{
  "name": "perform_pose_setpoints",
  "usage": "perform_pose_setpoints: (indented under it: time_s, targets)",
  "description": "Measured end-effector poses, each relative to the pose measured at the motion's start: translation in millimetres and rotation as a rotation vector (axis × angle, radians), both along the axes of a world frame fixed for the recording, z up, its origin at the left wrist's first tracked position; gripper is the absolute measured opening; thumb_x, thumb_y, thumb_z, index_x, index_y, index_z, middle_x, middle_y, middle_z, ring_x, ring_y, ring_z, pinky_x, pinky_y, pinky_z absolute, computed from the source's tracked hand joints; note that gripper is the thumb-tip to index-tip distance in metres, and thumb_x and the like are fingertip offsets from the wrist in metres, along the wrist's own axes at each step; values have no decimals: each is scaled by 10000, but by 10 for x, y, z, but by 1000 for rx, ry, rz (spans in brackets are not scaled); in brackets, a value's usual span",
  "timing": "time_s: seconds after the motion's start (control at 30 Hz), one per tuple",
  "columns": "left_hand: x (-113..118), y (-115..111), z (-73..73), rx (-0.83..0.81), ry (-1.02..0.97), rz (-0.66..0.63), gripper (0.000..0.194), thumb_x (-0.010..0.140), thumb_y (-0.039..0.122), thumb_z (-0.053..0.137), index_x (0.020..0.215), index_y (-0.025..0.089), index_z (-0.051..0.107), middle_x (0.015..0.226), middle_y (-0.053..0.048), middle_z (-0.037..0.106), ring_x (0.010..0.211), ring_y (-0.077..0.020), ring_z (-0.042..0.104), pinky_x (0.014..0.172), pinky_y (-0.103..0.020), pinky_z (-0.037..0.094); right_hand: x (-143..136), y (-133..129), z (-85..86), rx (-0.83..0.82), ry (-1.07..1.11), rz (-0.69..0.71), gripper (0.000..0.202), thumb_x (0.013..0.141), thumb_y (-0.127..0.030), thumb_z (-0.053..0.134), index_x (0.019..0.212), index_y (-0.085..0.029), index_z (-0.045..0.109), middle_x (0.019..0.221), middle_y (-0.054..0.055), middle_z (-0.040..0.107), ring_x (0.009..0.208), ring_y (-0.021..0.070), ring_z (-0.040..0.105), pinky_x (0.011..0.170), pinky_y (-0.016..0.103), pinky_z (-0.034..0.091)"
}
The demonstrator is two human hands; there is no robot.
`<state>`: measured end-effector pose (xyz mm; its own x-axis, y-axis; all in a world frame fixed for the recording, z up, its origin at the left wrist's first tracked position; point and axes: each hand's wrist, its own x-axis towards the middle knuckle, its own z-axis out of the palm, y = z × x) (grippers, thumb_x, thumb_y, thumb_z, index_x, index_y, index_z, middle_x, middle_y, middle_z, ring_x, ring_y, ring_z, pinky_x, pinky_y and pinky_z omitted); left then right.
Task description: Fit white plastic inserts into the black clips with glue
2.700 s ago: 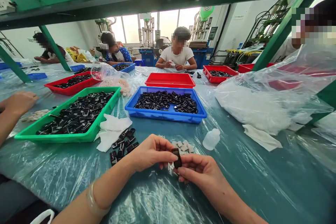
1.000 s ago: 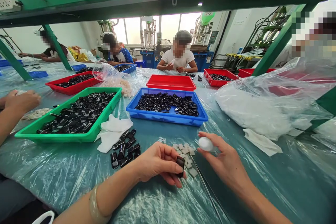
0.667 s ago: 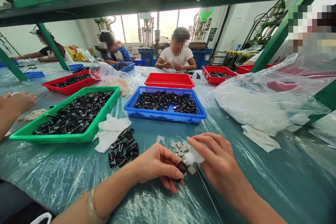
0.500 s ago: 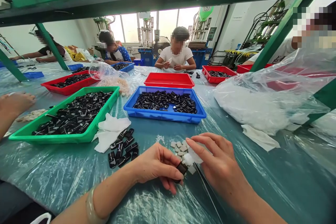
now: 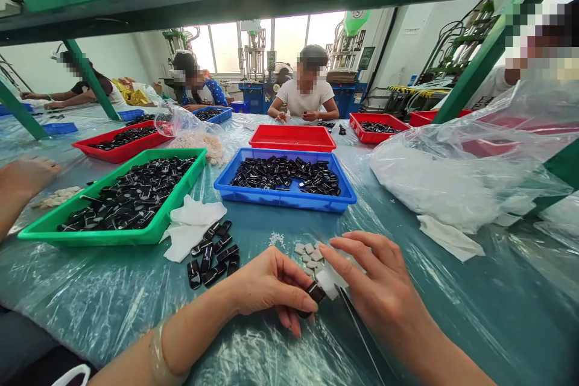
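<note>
My left hand (image 5: pixel 271 285) pinches a small black plastic part (image 5: pixel 315 293) just above the plastic-covered table. My right hand (image 5: pixel 379 280) grips a small white squeeze bottle (image 5: pixel 329 280), its tip held against the black part. Behind the two hands lies a cluster of small pale grey squares (image 5: pixel 308 254). A loose pile of black parts (image 5: pixel 211 254) lies left of my left hand, beside a white cloth (image 5: pixel 190 226).
A blue tray (image 5: pixel 284 196) and a green tray (image 5: pixel 108 235) hold several black parts. An empty red tray (image 5: pixel 292 138) stands behind the blue one. A big clear plastic bag (image 5: pixel 456 169) fills the right. Another person's hand (image 5: pixel 25 178) rests at left; other people sit across.
My right hand picked the white bottle up off the table and brought it onto the black part in my left hand. Over the last half second both hands barely shifted.
</note>
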<state>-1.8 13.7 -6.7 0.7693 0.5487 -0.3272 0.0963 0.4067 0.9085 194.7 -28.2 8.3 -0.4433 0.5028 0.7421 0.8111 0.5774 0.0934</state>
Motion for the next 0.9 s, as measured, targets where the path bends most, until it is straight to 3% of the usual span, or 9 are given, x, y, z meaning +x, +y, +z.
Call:
perform_pose_setpoints:
  time_s: [0.37,0.67,0.9]
  targets:
    - [6,-10,57,-8,26,1,201,605,258,751,711,95,701,648,-46,674,463,-103,615,430,-164,451,73,20,-20,-68,11,101,285,886,-62,408,1028,-202,612,947,81,656,975,224,529,788,374,469]
    - [-4,-8,52,-28,35,17,248,578,263,772,752,97,712,645,-49,678,466,-114,619,432,-173,455,123,22,-51,-89,-20,105,286,891,-88,429,1061,-225,614,982,76,657,1014,221,530,825,385,476]
    - [18,-26,51,-29,21,8,166,576,200,763,687,95,697,559,-18,646,449,-106,614,433,-163,466,109,18,-14,-41,-50,124,278,879,-68,443,1063,-196,608,963,85,660,1012,232,521,833,401,461]
